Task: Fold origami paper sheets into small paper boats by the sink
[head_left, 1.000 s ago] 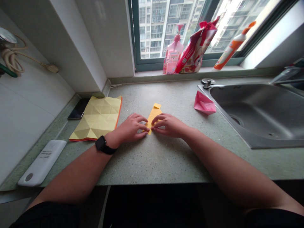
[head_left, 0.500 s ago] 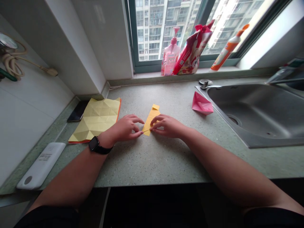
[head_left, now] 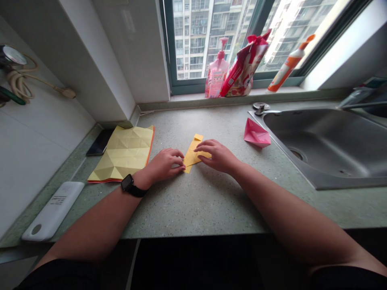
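Your left hand (head_left: 165, 165) and right hand (head_left: 217, 157) sit apart, fingers resting on either side of the folded yellow paper strip (head_left: 193, 153), which lies flat on the desk (head_left: 193, 205) left of the steel sink (head_left: 320, 145).

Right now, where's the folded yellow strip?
The strip lies on the counter between your left hand and right hand, with the creased yellow sheet to its left, in the head view.

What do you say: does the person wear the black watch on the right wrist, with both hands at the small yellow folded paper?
No: the head view shows the black watch on the left wrist. The left hand and right hand are at the small yellow folded paper, as you say.
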The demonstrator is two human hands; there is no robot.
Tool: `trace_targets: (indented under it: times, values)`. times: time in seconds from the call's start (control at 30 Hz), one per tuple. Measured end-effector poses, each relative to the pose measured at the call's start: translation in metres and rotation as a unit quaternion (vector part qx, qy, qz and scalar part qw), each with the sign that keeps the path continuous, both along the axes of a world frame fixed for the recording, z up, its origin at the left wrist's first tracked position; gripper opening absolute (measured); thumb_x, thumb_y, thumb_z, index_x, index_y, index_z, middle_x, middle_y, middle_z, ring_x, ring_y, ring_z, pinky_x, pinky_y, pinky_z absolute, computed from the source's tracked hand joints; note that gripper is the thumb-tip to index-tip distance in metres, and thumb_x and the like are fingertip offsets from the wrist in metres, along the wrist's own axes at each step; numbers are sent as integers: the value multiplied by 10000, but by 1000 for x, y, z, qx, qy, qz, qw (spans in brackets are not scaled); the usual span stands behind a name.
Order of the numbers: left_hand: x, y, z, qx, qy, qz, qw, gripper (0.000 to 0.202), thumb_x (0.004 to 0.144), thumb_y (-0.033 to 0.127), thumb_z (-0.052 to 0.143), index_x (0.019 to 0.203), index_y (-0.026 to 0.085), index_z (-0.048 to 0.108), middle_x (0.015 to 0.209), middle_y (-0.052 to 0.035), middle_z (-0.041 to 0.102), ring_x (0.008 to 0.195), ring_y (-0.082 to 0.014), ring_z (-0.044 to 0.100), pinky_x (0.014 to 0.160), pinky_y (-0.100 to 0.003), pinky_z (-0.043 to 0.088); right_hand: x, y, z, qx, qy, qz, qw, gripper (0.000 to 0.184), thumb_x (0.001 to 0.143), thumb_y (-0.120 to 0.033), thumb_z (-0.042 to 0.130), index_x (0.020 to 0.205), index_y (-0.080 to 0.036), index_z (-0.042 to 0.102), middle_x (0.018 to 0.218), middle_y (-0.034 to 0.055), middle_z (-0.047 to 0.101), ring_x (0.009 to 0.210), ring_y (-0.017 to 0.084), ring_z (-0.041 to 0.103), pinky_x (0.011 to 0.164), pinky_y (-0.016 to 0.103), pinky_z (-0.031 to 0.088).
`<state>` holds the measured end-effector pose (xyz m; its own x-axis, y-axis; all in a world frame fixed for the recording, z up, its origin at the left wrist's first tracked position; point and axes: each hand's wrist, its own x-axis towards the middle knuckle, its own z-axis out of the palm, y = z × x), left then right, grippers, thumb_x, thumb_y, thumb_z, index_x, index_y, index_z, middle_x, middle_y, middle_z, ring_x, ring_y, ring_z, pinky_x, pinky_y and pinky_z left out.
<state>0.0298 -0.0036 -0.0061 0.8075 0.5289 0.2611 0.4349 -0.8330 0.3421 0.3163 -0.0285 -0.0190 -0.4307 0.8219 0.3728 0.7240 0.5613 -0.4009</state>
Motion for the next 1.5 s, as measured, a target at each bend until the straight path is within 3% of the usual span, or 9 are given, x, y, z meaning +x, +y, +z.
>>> trace_targets:
  times: [0.13, 0.23, 0.37, 0.47, 0.7, 1.07, 1.3, 1.43, 1.5]
  values:
    - [2, 0, -1, -2, -15, 22, 1000, 152, 1022, 288, 719, 918, 239, 818, 1194, -70, 773, 1055, -232, 711, 969, -413, 555, 8, 4, -2, 4, -20, -79, 997, 242, 972, -236, 737, 1189, -258, 842, 1266, 120, 781, 1142, 305, 712, 1048, 513, 568]
    - [2, -1, -1, 10, -9, 57, 998, 62, 976, 264, 749, 998, 220, 787, 1191, -76, 773, 1095, -255, 705, 1003, -439, 548, 8, 4, -5, -12, -51, -46, 998, 172, 984, -258, 745, 1107, -281, 863, 1208, 103, 792, 1078, 280, 720, 1006, 479, 573]
    - [-1, -2, -3, 48, 2, 144, 988, 284, 953, 311, 750, 1217, 205, 743, 1267, -109, 750, 1195, -309, 675, 1082, -506, 524, 5, 4, -7, -13, -80, -30, 996, 138, 1000, -307, 748, 1066, -304, 869, 1167, 89, 797, 1035, 267, 712, 945, 448, 565]
    - [-3, 0, -5, 44, 16, 173, 984, 277, 972, 378, 737, 1184, 201, 758, 1276, -118, 735, 1207, -322, 671, 1094, -522, 524, 5, 3, -5, -11, -96, -22, 995, 136, 1002, -294, 740, 1050, -304, 867, 1142, 87, 793, 1009, 263, 709, 923, 439, 553]
    - [0, 0, -4, 6, -11, 161, 987, 138, 947, 331, 768, 1011, 209, 781, 1229, -97, 736, 1154, -285, 692, 1048, -482, 563, 4, 1, 0, -23, -111, -6, 994, 125, 994, -286, 737, 1013, -300, 860, 1122, 91, 770, 960, 252, 693, 868, 423, 536]
    - [4, 1, -6, -30, -44, 181, 982, 78, 938, 275, 728, 962, 206, 757, 1170, -86, 771, 1147, -286, 705, 1061, -505, 566, -2, -2, -1, -24, -110, 22, 993, 149, 979, -258, 734, 1018, -296, 873, 1120, 90, 774, 968, 245, 699, 889, 410, 550]
    - [6, -3, 4, -88, -126, 165, 974, 58, 963, 251, 687, 975, 216, 732, 973, -29, 803, 901, -208, 749, 871, -368, 620, -2, -4, 0, -4, -55, 1, 998, 237, 999, -243, 701, 1175, -301, 848, 1162, 84, 789, 1012, 242, 728, 924, 409, 580]
    - [4, -5, 11, -3, -194, 211, 958, 66, 987, 239, 680, 1026, 213, 726, 987, -42, 799, 909, -208, 750, 883, -370, 623, -2, -7, 6, 29, -10, -38, 999, 250, 1010, -242, 650, 1190, -271, 822, 1170, 88, 783, 1006, 249, 738, 899, 411, 584]
    - [2, -6, 14, 74, -196, 232, 950, 59, 1013, 237, 670, 1031, 221, 724, 987, -45, 787, 954, -225, 743, 993, -438, 609, -3, -9, 9, 39, 10, -50, 998, 245, 1015, -246, 629, 1187, -262, 803, 1131, 85, 779, 982, 248, 738, 882, 409, 581]
